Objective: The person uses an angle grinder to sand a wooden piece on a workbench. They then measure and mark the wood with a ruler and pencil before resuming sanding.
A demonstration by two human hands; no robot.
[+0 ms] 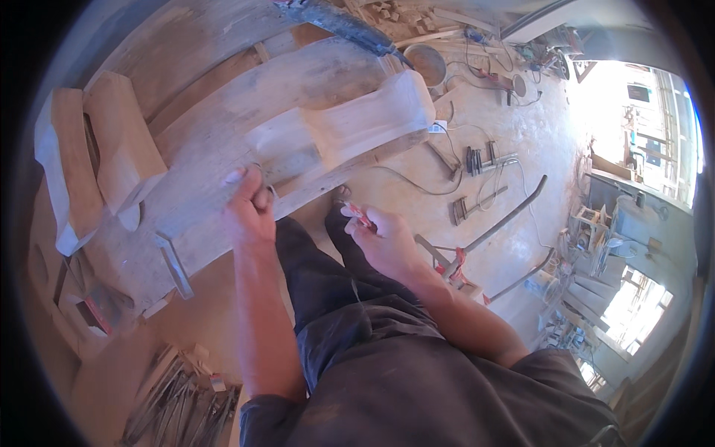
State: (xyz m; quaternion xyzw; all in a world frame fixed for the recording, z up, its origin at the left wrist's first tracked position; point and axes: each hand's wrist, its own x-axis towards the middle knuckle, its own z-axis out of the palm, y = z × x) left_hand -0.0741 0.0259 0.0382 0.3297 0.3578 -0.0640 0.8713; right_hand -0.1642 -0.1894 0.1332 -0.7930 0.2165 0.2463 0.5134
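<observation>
My left hand [251, 207] is closed above the front edge of a dusty wooden workbench [208, 138], thumb on top. What it holds, if anything, is too small to make out. To its right, lower and over my legs, my right hand [381, 237] is closed round a small red object [360, 215] with a pale tip, its kind unclear. Beyond both hands a pale, curved piece of shaped wood [387, 112] lies along the bench. Two similar shaped wooden pieces [74, 164] [123, 141] lie side by side at the bench's left end.
An L-shaped metal square [173, 264] overhangs the bench's near edge. Bar clamps [480, 158], cables and a long dark bar [506, 223] lie on the floor at right. A round container [427, 65] stands behind the bench. Wood offcuts [186, 395] are heaped at lower left.
</observation>
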